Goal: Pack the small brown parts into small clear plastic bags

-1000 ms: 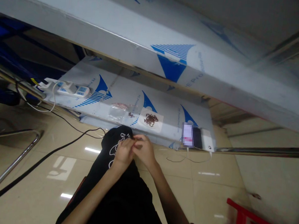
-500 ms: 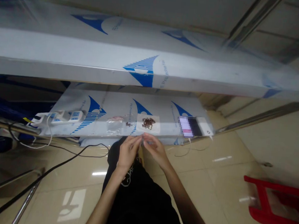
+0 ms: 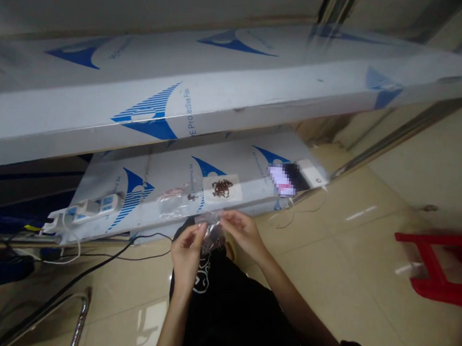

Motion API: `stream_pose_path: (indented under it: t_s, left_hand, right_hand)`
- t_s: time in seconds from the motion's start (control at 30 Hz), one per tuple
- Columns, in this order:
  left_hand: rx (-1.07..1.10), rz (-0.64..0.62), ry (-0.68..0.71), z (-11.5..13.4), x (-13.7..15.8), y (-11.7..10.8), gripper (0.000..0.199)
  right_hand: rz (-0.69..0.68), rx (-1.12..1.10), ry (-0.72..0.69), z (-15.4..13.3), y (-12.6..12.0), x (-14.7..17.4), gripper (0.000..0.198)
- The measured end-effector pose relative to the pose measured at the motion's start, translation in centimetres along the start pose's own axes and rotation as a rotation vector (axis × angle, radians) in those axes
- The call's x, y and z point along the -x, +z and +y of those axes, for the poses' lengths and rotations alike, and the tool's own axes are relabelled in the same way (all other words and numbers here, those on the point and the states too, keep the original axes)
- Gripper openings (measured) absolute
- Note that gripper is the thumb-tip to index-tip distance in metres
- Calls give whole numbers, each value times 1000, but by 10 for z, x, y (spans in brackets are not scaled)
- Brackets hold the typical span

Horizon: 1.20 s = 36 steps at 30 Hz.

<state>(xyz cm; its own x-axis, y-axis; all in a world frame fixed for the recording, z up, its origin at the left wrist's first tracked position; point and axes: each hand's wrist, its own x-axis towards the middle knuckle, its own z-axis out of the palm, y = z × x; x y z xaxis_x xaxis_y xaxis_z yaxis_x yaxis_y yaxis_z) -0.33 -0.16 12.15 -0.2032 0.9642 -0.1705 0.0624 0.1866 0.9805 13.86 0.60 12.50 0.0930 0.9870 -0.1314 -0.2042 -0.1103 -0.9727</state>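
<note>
A small clear plastic bag (image 3: pixel 212 229) is stretched between my two hands, above my lap and just in front of the lower shelf. My left hand (image 3: pixel 188 246) pinches its left side between thumb and fingers. At its upper right edge, my right hand (image 3: pixel 243 232) pinches the film. Whether the bag holds anything is hard to make out. Beyond my hands, a heap of small dark brown pieces (image 3: pixel 221 188) lies on a white sheet (image 3: pixel 235 191). Left of it are another clear plastic bag (image 3: pixel 171 203) and a few dark bits (image 3: pixel 191 197).
The lower shelf (image 3: pixel 243 158) is covered in printed protective film, under a higher shelf (image 3: pixel 236 97). A power strip (image 3: pixel 94 208) sits at its left end, a phone (image 3: pixel 281 179) and a white device (image 3: pixel 310 173) at its right. Cables hang at left. A red stool (image 3: pixel 432 266) stands right.
My hands have moved apart, and the clear bag now shows spread between them. The view has tilted and shifted to the right.
</note>
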Motion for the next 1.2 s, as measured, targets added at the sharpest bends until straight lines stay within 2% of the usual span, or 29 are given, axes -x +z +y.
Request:
stream_pose_path:
  t_s: [0.2, 0.53, 0.9, 1.2]
  left_hand:
    - [-50, 1, 42, 3, 2, 5, 30]
    - [-151, 17, 145, 13, 8, 15, 23]
    - [-272, 36, 212, 17, 19, 25, 23]
    - [-176, 91, 206, 19, 30, 31, 22]
  right_hand:
    - [33, -35, 13, -1, -7, -2, 12]
    - [3, -75, 17, -7, -20, -2, 12]
    - [15, -10, 26, -17, -28, 2, 15]
    - [-22, 34, -25, -17, -34, 14, 16]
